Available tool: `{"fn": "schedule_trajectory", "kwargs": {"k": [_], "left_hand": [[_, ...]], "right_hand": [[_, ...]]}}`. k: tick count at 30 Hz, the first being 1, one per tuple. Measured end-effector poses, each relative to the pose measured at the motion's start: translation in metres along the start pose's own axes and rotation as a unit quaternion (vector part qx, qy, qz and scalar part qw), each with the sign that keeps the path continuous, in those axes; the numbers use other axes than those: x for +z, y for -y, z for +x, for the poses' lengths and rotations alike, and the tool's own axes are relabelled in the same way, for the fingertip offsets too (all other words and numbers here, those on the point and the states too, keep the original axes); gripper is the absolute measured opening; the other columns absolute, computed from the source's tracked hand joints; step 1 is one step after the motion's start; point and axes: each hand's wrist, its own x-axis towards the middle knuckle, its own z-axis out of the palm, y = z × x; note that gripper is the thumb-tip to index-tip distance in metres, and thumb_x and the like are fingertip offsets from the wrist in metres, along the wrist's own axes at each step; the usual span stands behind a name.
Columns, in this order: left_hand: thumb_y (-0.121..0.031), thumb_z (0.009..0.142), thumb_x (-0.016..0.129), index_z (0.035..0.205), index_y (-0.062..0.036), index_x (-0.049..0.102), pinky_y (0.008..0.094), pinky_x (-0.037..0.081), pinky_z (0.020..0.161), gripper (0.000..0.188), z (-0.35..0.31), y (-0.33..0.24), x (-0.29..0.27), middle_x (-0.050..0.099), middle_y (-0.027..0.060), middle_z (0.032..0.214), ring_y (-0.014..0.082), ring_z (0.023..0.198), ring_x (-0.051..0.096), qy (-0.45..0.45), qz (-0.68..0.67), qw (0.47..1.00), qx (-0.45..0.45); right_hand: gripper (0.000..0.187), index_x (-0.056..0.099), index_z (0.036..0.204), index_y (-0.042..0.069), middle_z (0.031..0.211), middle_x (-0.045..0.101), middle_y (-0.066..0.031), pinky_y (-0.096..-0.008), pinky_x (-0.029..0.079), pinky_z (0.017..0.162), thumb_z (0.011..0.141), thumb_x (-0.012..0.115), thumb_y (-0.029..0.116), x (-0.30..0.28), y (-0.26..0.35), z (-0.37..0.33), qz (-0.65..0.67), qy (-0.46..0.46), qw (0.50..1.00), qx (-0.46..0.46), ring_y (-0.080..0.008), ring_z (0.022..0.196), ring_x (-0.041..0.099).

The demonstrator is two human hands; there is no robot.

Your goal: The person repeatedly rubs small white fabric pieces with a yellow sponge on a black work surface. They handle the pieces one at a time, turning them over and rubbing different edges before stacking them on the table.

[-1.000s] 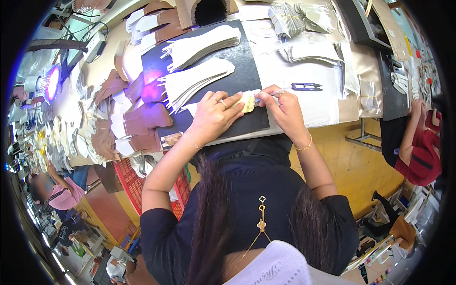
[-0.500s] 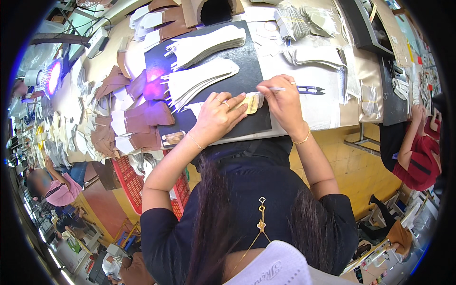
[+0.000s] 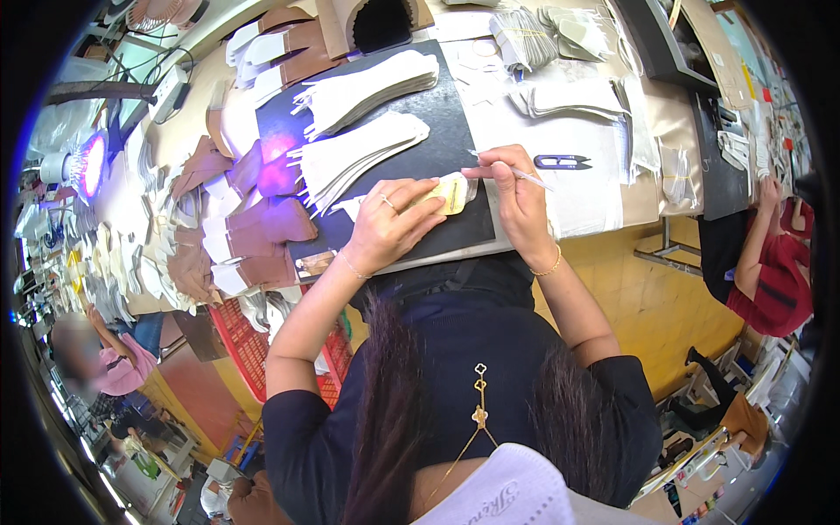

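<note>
My left hand (image 3: 394,226) is closed on a pale yellow flat piece (image 3: 454,196) with faint marks, holding it at the near edge of a black mat (image 3: 451,131). Under and beside the yellow piece lies a white strip, partly covered by my fingers. My right hand (image 3: 520,199) grips a thin, pale, pen-like stick (image 3: 533,179) that slants across its fingers. Its thumb and fingertips are close to the white end of the work. On the mat beyond my hands lie two fanned stacks of white cut pieces (image 3: 363,157), with narrow strips at their left ends.
Dark thread snips (image 3: 563,162) lie right of my right hand. Brown and white cut pieces (image 3: 258,229) cover the table's left side, near a glowing lamp (image 3: 87,166). Further white bundles (image 3: 569,99) lie at the back right. A red basket (image 3: 241,346) stands below the table edge.
The pen-like stick has turned in my right hand and now points down to the right. My left fingers have shifted slightly on the yellow piece. The whole view has moved a little.
</note>
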Motion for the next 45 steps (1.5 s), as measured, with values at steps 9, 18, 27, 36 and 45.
{"fn": "schedule_trajectory", "kwargs": {"k": [9, 18, 27, 36, 45], "left_hand": [[-0.011, 0.072, 0.090, 0.109, -0.0095, 0.063, 0.0420, 0.053, 0.086, 0.046, -0.004, 0.008, 0.003, 0.069, 0.0098, 0.116, 0.0297, 0.100, 0.069, -0.030, -0.053, 0.998, 0.003], [-0.006, 0.072, 0.090, 0.116, -0.0073, 0.065, 0.0377, 0.061, 0.083, 0.051, 0.006, -0.014, -0.068, 0.069, 0.0159, 0.118, 0.0306, 0.102, 0.071, -0.082, 0.035, 0.996, -0.029], [-0.014, 0.079, 0.085, 0.104, -0.0069, 0.074, 0.0415, 0.056, 0.088, 0.028, 0.037, 0.019, -0.097, 0.071, 0.0115, 0.118, 0.0290, 0.103, 0.069, -0.012, 0.154, 0.983, -0.096], [-0.018, 0.079, 0.083, 0.099, -0.0089, 0.077, 0.0403, 0.053, 0.088, 0.023, 0.017, -0.003, -0.022, 0.072, 0.0097, 0.116, 0.0272, 0.102, 0.066, 0.076, 0.087, 0.993, -0.031], [-0.017, 0.076, 0.084, 0.099, -0.0102, 0.078, 0.0391, 0.053, 0.084, 0.025, 0.008, -0.011, -0.001, 0.073, 0.0075, 0.116, 0.0272, 0.098, 0.067, 0.070, 0.075, 0.993, -0.053]], "right_hand": [[0.030, 0.060, 0.116, -0.002, 0.111, 0.056, -0.0109, -0.0294, 0.054, 0.086, 0.111, 0.044, 0.023, 0.004, 0.007, -0.001, -0.005, -0.001, 1.000, -0.024, -0.0234, 0.100, 0.073], [0.015, 0.063, 0.113, 0.002, 0.100, 0.065, -0.0150, -0.0359, 0.057, 0.072, 0.098, 0.063, 0.005, 0.014, -0.008, -0.005, -0.197, 0.040, 0.960, -0.195, -0.0280, 0.082, 0.070], [0.013, 0.062, 0.111, 0.004, 0.099, 0.066, -0.0125, -0.0350, 0.055, 0.073, 0.100, 0.063, 0.012, 0.013, -0.016, -0.006, -0.148, 0.054, 0.972, -0.171, -0.0280, 0.083, 0.069], [0.030, 0.056, 0.116, 0.000, 0.105, 0.059, -0.0113, -0.0334, 0.052, 0.090, 0.112, 0.039, 0.024, -0.009, -0.001, -0.005, -0.021, -0.054, 0.996, -0.061, -0.0224, 0.097, 0.071], [0.028, 0.057, 0.119, 0.001, 0.104, 0.060, -0.0116, -0.0339, 0.052, 0.091, 0.112, 0.040, 0.023, -0.006, -0.001, -0.004, -0.018, -0.036, 0.997, -0.065, -0.0216, 0.098, 0.070]]}}
